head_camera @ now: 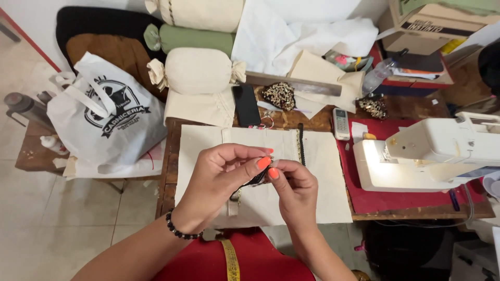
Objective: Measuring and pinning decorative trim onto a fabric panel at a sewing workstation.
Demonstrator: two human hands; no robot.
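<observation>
My left hand (pixel 224 174) and my right hand (pixel 294 190) meet over a cream cloth panel (pixel 317 187) on the wooden table (pixel 165 171). Both pinch a small dark piece of beaded trim (pixel 259 178) between thumbs and forefingers; most of it is hidden by the fingers. A thin black trim strip (pixel 301 143) lies on the cloth just beyond my hands. A black bead bracelet (pixel 177 229) is on my left wrist.
A white sewing machine (pixel 432 153) with its lamp on stands right on a red mat (pixel 401 200). A black phone (pixel 246 105), a beaded patch (pixel 278 95), a white handset (pixel 341 123), cloth rolls (pixel 198 70) and a printed white bag (pixel 107 117) lie behind and left.
</observation>
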